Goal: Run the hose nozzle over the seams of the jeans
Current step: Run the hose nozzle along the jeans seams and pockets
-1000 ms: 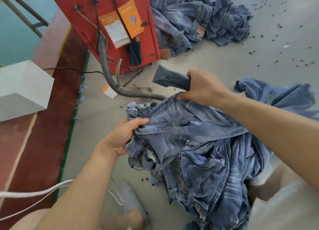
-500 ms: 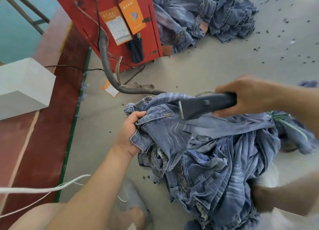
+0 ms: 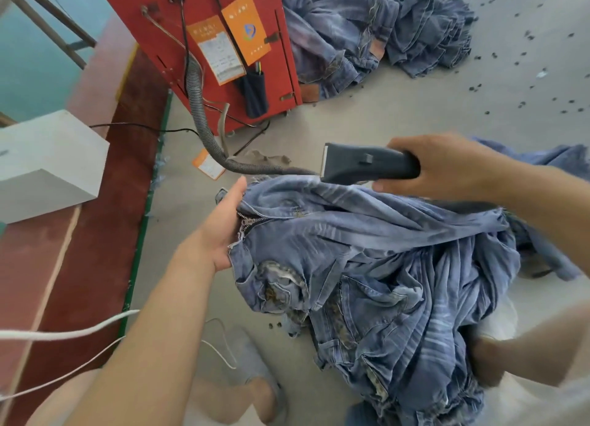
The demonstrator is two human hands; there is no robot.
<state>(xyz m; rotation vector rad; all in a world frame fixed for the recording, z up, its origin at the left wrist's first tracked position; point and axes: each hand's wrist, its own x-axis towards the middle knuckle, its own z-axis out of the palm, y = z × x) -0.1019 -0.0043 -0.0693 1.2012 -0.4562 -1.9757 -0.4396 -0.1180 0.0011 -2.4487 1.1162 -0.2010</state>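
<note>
The right hand (image 3: pixel 447 167) is wrapped around the rear of a dark grey, flat-mouthed plastic hose nozzle (image 3: pixel 367 165), fingers curled under it and thumb over the top, clamped firmly on the handle. The nozzle's pale front edge points away from those fingers toward the left, and it hangs just above the top fold of a crumpled pair of faded blue denim jeans (image 3: pixel 376 266) — whether it touches the cloth cannot be told. From beyond the nozzle's mouth a grey ribbed flexible hose (image 3: pixel 204 128) curves across the floor and climbs to a red metal machine cabinet (image 3: pixel 204 42).

The left hand (image 3: pixel 223 230) lies against the waist end of the jeans, palm to the cloth, thumb straight and pointing up; its fingers are tucked behind the denim and hidden, so whether they pinch the fabric cannot be told. Right beside that palm the open metal zipper (image 3: pixel 247 223) shows. The jeans spill from the two hands down toward the person's lap, with the bulk heaped below the right wrist.

Far beyond the right-hand fingers sits a second heap of blue jeans (image 3: pixel 383 29) on the pale grey floor (image 3: pixel 415 112) — small dark specks lie scattered near it. Orange paper tags (image 3: pixel 245 29) hang on the cabinet. Out past the left forearm stand a white rectangular box (image 3: pixel 48 160) and thin white cords (image 3: pixel 64 333).
</note>
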